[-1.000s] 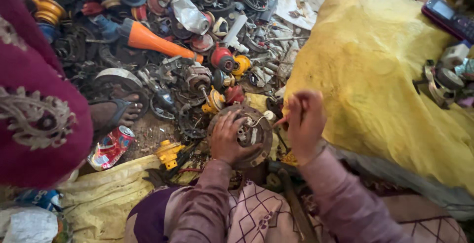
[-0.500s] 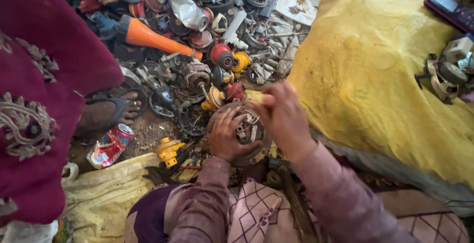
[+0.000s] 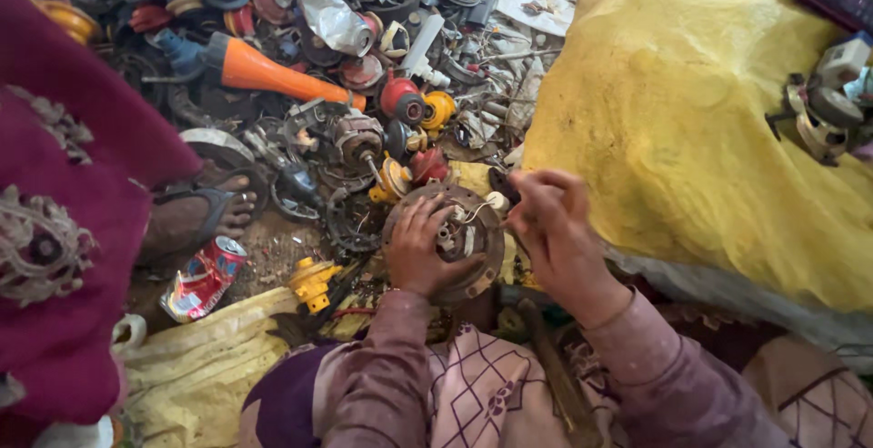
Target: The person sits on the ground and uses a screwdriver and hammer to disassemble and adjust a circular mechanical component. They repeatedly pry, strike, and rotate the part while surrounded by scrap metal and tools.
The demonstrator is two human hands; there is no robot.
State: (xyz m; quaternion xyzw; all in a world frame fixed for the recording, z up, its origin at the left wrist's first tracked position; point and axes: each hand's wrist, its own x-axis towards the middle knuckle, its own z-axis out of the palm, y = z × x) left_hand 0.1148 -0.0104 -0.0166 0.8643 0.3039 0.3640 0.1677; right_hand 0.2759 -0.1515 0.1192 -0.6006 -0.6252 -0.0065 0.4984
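Dirt ground is covered with a big heap of old metal parts (image 3: 346,139), with an orange plastic cone (image 3: 273,70), a squashed red drink can (image 3: 205,277) and a lumpy yellow sack (image 3: 691,130) around it. Just above the person's lap, the left hand (image 3: 420,252) curls around the edge of a round, rusty metal motor disc (image 3: 459,230) and holds it. The right hand (image 3: 555,230) is beside the disc with its fingers pinched together on a thin white wire (image 3: 486,204) that comes from it.

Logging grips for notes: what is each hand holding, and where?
Left hand grips the round motor plate at its left rim. Right hand pinches something at its edge; unclear what.
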